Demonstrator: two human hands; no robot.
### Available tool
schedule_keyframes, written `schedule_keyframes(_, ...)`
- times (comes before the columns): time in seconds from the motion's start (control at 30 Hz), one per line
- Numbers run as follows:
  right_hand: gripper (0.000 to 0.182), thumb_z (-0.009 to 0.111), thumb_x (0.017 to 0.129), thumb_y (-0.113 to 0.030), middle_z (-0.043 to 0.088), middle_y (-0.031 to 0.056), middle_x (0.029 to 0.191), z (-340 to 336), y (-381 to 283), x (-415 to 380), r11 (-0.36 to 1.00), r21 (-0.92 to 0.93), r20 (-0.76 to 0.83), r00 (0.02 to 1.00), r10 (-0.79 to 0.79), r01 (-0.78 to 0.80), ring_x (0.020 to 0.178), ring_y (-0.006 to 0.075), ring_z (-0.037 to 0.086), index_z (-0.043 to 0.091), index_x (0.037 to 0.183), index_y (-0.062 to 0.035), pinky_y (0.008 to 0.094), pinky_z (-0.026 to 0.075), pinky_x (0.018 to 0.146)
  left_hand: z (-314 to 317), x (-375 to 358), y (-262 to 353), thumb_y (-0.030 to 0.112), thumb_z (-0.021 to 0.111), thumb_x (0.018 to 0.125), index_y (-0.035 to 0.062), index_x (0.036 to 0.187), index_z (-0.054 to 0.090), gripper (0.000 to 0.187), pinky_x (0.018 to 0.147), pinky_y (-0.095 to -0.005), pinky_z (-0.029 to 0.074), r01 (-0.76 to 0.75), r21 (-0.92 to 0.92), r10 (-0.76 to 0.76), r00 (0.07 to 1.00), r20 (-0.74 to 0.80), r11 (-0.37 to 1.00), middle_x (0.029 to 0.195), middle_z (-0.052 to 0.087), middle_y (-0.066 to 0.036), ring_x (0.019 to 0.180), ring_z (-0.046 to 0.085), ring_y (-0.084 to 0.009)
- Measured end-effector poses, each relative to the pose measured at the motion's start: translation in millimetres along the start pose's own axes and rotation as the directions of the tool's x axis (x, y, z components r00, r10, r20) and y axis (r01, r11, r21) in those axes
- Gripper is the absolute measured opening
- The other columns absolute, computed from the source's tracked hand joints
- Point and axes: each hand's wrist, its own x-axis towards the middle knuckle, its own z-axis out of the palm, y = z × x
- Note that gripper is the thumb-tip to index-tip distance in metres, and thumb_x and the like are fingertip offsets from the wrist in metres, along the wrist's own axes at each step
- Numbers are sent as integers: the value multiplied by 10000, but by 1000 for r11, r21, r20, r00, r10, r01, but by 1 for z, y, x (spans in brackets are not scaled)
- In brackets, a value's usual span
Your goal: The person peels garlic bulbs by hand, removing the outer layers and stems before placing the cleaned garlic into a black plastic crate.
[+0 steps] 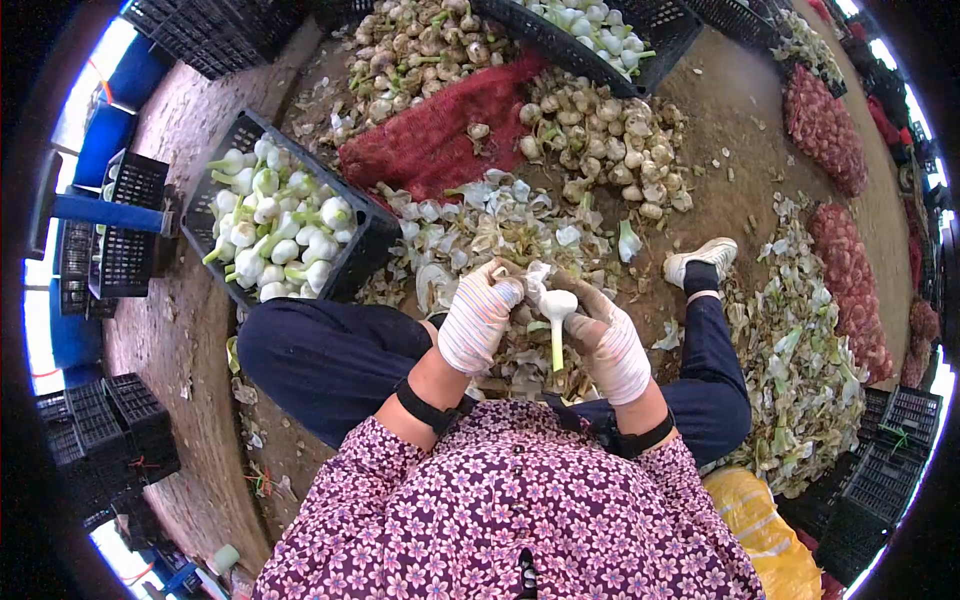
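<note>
In front of my lap, my right hand (608,345) is closed around a white garlic bulb (558,303), its short green stem pointing down toward me. My left hand (482,315) has its fingers pinched together near the bulb, on a pale piece of garlic skin (537,272). Both hands wear whitish wraps with dirty fingertips. Beneath them lies a heap of loose garlic skins (500,215). To the left, a black crate (372,245) holds many clean white bulbs (280,225) with trimmed green stems.
Unpeeled garlic (615,140) lies piled ahead beside a red mesh sack (450,125). Another crate (665,45) of white bulbs stands at the back. Full mesh bags (825,130) line the right side, near more skins (790,370). Stacked black crates (105,430) stand left; a yellow sack (765,530) lies behind right.
</note>
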Motion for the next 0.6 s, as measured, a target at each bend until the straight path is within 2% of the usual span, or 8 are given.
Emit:
schedule_keyframes(0.07,703,584,823,-37,549,129,1334,-5,7,4,977,203,11,998,67,-68,1146,191,570,331,1475,40,300,459,966,-2,3,-5,170,585,878,43,1012,630,190,589,-230,490,-16,-62,16,1000,4,998,858,647,-11,685,589,-73)
schedule_keyframes(0.17,818,724,780,-156,564,145,1261,1,19,13,1000,28,-46,999,-7,9,1077,222,605,328,1474,22,350,517,920,-8,9,-17,215,601,868,55,1026,637,227,599,-253,497,60,-213,-46,997,69,975,881,670,-33,706,613,-114)
schedule_keyframes(0.27,785,716,772,-93,587,145,1210,-16,30,21,983,182,-99,994,46,-28,916,220,631,347,1459,-2,373,549,792,-6,13,-11,235,589,928,29,929,632,210,576,-285,506,68,-645,-58,998,38,761,836,677,-78,656,626,-193)
schedule_keyframes(0.43,658,691,805,-44,615,149,1163,-23,29,26,934,354,-158,983,97,-35,810,230,642,415,1402,-37,391,557,735,-38,39,-8,212,592,956,42,973,648,179,617,-285,518,-81,-617,-86,968,-236,783,901,680,-64,723,649,-177)
schedule_keyframes(0.5,553,655,848,-25,629,150,1139,-36,35,38,895,433,-150,970,190,-109,828,237,648,451,1362,-53,405,565,742,-38,44,-11,180,596,960,43,1036,630,161,618,-293,538,55,-354,-182,923,-338,934,887,664,-54,736,654,-168)
schedule_keyframes(0.53,533,614,860,16,635,157,1133,-34,27,44,883,437,-207,936,286,-173,825,237,648,455,1365,-49,380,572,745,-35,52,-20,141,607,949,24,1110,595,200,608,-306,560,-109,-338,-23,931,-365,935,899,656,-53,730,654,-169)
schedule_keyframes(0.57,533,614,860,16,635,157,1133,-46,27,56,886,432,-208,937,279,-168,825,237,648,455,1365,-49,380,572,745,-35,51,-28,100,595,945,15,1157,566,231,616,-298,564,-31,-285,-67,943,-327,958,955,655,-56,768,658,-171)
schedule_keyframes(0.6,500,560,893,-50,620,134,1146,-69,28,75,987,-148,-218,975,34,-67,833,234,642,453,1382,-42,361,562,738,-41,57,-46,114,597,940,21,1189,555,269,658,-340,573,0,-318,-89,960,-265,948,1004,657,-75,798,671,-192)
